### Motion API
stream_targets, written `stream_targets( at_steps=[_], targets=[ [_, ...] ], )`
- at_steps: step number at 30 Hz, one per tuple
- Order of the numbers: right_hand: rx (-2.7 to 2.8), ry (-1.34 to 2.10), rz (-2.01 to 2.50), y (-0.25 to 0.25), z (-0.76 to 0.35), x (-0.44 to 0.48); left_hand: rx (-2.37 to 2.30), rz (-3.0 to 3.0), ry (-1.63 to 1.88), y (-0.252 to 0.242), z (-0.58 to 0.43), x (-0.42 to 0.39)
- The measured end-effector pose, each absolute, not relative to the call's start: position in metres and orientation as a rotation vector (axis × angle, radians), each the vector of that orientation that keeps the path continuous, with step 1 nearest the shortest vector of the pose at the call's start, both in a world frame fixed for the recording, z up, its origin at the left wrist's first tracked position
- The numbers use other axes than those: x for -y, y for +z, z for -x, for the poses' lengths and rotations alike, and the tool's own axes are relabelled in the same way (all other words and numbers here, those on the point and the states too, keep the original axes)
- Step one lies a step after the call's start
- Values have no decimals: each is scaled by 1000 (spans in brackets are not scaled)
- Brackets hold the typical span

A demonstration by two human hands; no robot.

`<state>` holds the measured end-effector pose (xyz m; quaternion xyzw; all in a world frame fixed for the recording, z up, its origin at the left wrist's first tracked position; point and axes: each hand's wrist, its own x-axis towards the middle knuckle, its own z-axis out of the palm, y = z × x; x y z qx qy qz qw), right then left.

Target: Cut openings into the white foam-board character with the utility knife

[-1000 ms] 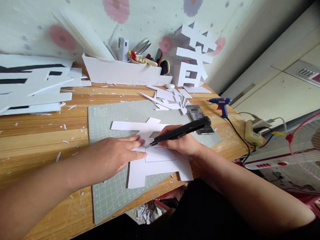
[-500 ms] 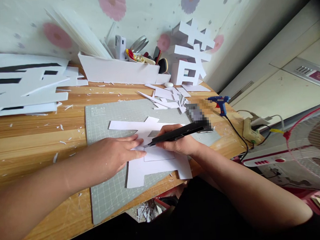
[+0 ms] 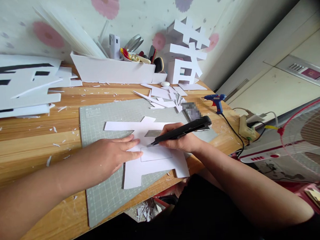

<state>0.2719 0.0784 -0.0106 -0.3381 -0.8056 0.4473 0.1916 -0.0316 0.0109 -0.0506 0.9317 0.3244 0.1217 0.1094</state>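
A white foam board cutout (image 3: 151,170) lies flat on the grey-green cutting mat (image 3: 105,203). It has a small opening showing the mat and, below that, a thin dark rectangular outline. My left hand (image 3: 116,153) presses on the board's left side with fingers spread. In my right hand (image 3: 180,140) is a black utility knife (image 3: 181,129), its fingers wrapped round the handle. The blade tip points down and left at the board, by the upper edge of the outline, close to my left fingertips.
White offcuts (image 3: 164,96) and a phone (image 3: 193,112) lie beyond the board. A blue glue gun (image 3: 215,100) rests at right, its cord near a power strip (image 3: 246,128). Behind stand a white organizer box (image 3: 112,70) and a white built-up character (image 3: 185,67). Cut boards (image 3: 23,88) are stacked at left.
The knife tip has moved slightly right along the outline's top edge, away from my left fingertips. My left hand still presses the board. The whole view has shifted a little.
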Motion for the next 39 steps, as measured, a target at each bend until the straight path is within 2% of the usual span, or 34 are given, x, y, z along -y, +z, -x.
stream_targets(
  at_steps=[8, 16, 23, 39],
  targets=[
    [2263, 1243, 933, -13, -284, -82, -998, -2729, 249, -50, 33, -11],
    [2257, 1217, 964, -13, -297, -80, -977, -2812, 486, -73, 40, -11],
    [2276, 1221, 929, -13, -310, -84, -995, -2793, 276, -44, 34, -12],
    [2330, 1192, 890, 0, -332, -89, -1033, -2724, 303, -42, 35, -11]
  ],
)
